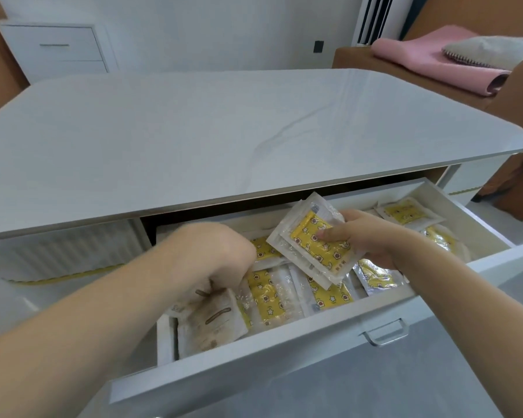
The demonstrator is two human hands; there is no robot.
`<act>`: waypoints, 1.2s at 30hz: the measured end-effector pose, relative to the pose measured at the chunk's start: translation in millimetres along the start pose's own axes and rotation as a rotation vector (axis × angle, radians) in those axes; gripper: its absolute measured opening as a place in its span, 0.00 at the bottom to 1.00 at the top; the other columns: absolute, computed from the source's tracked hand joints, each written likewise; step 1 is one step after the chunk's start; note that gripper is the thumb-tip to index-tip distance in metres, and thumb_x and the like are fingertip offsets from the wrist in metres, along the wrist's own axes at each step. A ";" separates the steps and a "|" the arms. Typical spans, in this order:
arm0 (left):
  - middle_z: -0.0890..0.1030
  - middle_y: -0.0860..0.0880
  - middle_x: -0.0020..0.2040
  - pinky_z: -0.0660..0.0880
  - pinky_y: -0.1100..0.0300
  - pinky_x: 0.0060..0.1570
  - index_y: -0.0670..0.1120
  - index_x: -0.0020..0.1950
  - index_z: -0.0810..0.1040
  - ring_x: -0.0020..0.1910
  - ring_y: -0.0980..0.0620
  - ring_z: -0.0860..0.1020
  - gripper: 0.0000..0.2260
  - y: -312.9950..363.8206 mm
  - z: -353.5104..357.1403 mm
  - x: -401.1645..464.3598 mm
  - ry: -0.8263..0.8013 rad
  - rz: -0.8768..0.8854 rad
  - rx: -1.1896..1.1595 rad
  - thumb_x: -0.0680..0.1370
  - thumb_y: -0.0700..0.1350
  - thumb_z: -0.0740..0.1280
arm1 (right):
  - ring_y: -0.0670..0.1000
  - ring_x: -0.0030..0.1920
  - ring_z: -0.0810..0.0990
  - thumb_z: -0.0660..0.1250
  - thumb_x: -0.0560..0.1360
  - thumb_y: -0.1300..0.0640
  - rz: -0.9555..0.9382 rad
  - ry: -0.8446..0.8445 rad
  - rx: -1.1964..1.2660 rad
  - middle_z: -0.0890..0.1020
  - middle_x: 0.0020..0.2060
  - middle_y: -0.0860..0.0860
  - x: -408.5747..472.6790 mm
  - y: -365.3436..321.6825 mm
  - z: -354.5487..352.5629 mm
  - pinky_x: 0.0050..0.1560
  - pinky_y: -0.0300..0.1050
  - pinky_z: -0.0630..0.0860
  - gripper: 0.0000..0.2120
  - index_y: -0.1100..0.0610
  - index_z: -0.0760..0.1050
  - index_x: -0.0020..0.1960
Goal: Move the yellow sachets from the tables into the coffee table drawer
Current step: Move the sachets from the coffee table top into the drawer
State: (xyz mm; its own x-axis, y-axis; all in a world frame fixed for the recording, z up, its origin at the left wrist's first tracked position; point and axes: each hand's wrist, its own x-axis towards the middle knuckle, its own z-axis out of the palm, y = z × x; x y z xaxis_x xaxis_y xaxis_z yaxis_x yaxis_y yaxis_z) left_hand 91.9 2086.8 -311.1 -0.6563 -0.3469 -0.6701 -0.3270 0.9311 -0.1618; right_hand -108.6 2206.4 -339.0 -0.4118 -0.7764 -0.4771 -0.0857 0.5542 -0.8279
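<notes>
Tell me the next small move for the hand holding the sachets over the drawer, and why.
Probably lower the right hand and release its held sachets onto the pile. They hang above the open drawer, while the left hand is down among the sachets already inside.

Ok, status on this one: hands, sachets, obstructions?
Right hand holds sachets above open drawer. Left hand down among sachets, grip unclear. No obstruction visible.

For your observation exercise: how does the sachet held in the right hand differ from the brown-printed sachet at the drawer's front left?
The held sachet is yellow with a star pattern; the brown-printed sachet is mostly white. The held one is lifted above the drawer in the right hand; the other lies inside, under the left hand. Both have clear plastic edges.
</notes>
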 end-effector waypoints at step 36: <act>0.76 0.60 0.49 0.75 0.62 0.36 0.57 0.53 0.78 0.43 0.59 0.77 0.20 4.4 -7.6 20.7 0.362 0.219 -0.810 0.74 0.32 0.63 | 0.57 0.45 0.86 0.70 0.76 0.63 0.027 0.100 0.120 0.86 0.46 0.57 -5.1 -3.8 -18.9 0.46 0.51 0.82 0.11 0.62 0.77 0.57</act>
State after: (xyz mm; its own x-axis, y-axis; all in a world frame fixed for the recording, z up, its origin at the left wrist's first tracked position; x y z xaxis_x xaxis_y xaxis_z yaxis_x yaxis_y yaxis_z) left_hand 71.6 2082.9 -320.2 -0.8886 -0.3130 -0.3353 -0.4572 0.6640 0.5917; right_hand -123.3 2213.8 -327.9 -0.5015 -0.7247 -0.4726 0.0330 0.5299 -0.8474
